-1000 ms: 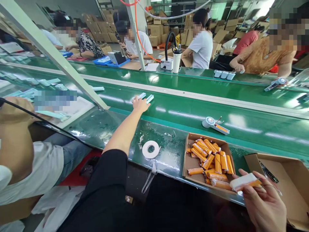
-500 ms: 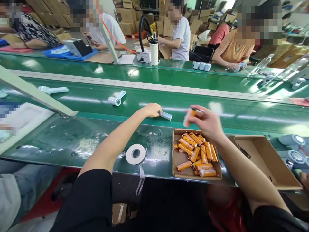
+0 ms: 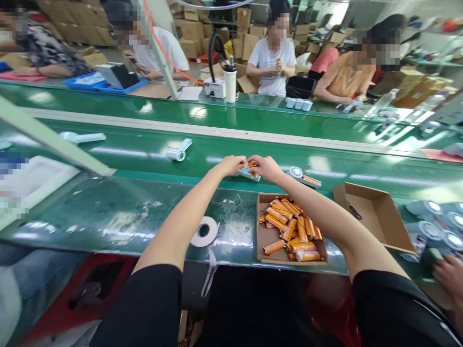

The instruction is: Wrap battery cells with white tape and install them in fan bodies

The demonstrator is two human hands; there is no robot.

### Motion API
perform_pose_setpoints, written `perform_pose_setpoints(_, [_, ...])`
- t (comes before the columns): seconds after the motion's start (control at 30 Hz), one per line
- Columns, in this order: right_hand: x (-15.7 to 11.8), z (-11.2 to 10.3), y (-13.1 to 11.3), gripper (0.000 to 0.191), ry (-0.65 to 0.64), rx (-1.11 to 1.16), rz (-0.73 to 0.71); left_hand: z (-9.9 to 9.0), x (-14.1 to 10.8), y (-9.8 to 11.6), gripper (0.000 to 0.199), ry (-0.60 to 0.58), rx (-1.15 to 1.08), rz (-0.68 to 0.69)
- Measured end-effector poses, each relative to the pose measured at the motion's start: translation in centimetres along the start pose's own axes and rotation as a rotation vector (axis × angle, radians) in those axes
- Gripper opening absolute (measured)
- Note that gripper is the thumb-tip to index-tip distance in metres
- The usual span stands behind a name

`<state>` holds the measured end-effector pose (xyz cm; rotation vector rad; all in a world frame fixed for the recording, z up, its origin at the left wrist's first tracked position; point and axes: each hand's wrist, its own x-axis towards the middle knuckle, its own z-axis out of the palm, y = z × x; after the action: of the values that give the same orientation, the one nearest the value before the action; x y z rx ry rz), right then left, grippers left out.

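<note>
My left hand (image 3: pixel 233 165) grips the far-left part of a light blue plastic piece (image 3: pixel 254 176) over the green belt. Beside it, my right hand (image 3: pixel 265 168) pinches an orange battery (image 3: pixel 252 167) against that piece, and the two hands nearly touch. An open cardboard box (image 3: pixel 265 242) holding several orange batteries (image 3: pixel 289 207) stands below my right forearm. Another blue piece with an orange battery in its handle (image 3: pixel 310 180) lies on the belt, right of my right hand. A roll of white tape (image 3: pixel 216 230) rests on the near table edge.
A blue-white part (image 3: pixel 176 153) and another (image 3: pixel 85 138) lie on the belt (image 3: pixel 141 144). A second cardboard box (image 3: pixel 379 217) and several round blue parts (image 3: pixel 427 207) are at right. A person's hand (image 3: pixel 450 274) shows there. People sit across the line.
My right hand has moved left with the battery, up to the blue piece at my left hand. A blue part with a battery now shows on the belt; the right box has shifted left.
</note>
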<state>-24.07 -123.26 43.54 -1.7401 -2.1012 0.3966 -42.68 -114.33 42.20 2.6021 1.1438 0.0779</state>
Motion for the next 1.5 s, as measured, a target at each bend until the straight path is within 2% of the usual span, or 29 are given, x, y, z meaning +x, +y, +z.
perform_pose_setpoints(0.1, [-1.0,-0.1,0.1,0.034,0.039,0.069,0.028,0.1,0.0,0.2,0.021,0.0,0.016,0.025])
perform_pose_setpoints(0.23, [-1.8,0.0,0.5,0.039,0.208,0.156,0.035,0.6,1.4,-0.6,0.021,-0.011,0.062,-0.013])
perform_pose_setpoints(0.3, [-1.9,-0.1,0.8,0.039,0.222,0.145,0.049,0.7,1.6,-0.4,0.023,-0.011,0.074,-0.022])
perform_pose_setpoints(0.37, [-1.8,-0.2,1.3,0.037,0.145,0.118,0.045,0.6,1.4,0.4,0.024,-0.003,0.064,-0.023])
perform_pose_setpoints(0.5, [-1.2,0.2,2.4,0.035,-0.102,-0.11,-0.012,0.9,1.4,2.6,0.021,0.014,-0.005,-0.035])
perform_pose_setpoints(0.67, [-0.7,1.4,2.0,0.045,-0.279,-0.321,-0.038,1.9,1.6,3.1,0.021,0.043,-0.067,-0.076])
perform_pose_setpoints(0.8, [0.5,1.7,0.5,0.035,-0.348,-0.391,-0.023,1.8,2.0,3.6,0.02,0.054,-0.115,-0.079])
perform_pose_setpoints(0.9, [1.1,0.1,-0.2,0.028,-0.368,-0.395,-0.042,0.7,1.2,4.7,0.027,0.091,-0.147,-0.07])
perform_pose_setpoints(0.97, [-0.2,-1.9,-0.4,0.031,-0.352,-0.395,-0.043,0.2,-1.9,5.2,0.039,0.211,-0.175,-0.044])
perform_pose_setpoints(1.03, [-3.7,-4.2,-0.6,0.04,-0.254,-0.407,-0.031,0.5,-7.7,4.8,0.045,0.375,-0.214,0.02])
perform_pose_setpoints(1.07, [-6.4,-5.2,-0.9,0.042,-0.166,-0.394,-0.042,1.1,-11.4,4.1,0.044,0.408,-0.23,0.076])
perform_pose_setpoints(1.13, [-12.9,-6.6,-1.8,0.036,0.046,-0.295,-0.119,2.7,-19.2,1.8,0.043,0.399,-0.228,0.099])
perform_pose_setpoints(1.17, [-16.5,-6.8,-2.5,0.032,0.144,-0.179,-0.173,3.8,-23.0,0.4,0.048,0.37,-0.187,0.114])
perform_pose_setpoints(1.2, [-20.0,-6.7,-3.3,0.029,0.187,-0.06,-0.225,4.9,-26.3,-1.0,0.053,0.3,-0.131,0.147])
perform_pose_setpoints(1.27, [-26.0,-5.3,-5.1,0.021,0.226,0.14,-0.333,6.8,-31.5,-3.0,0.054,0.211,-0.033,0.153])
perform_pose_setpoints(1.33, [-29.9,-2.7,-6.9,0.017,0.215,0.35,-0.319,8.1,-34.4,-3.0,0.043,0.242,0.032,0.153])
perform_pose_setpoints(1.43, [-31.7,2.3,-10.0,0.026,0.103,0.709,-0.078,8.0,-35.5,0.3,0.025,0.422,0.076,0.151])
perform_pose_setpoints(1.5, [-31.1,5.3,-12.3,0.055,-0.051,0.879,0.083,7.0,-35.2,3.4,0.026,0.5,0.063,0.182])
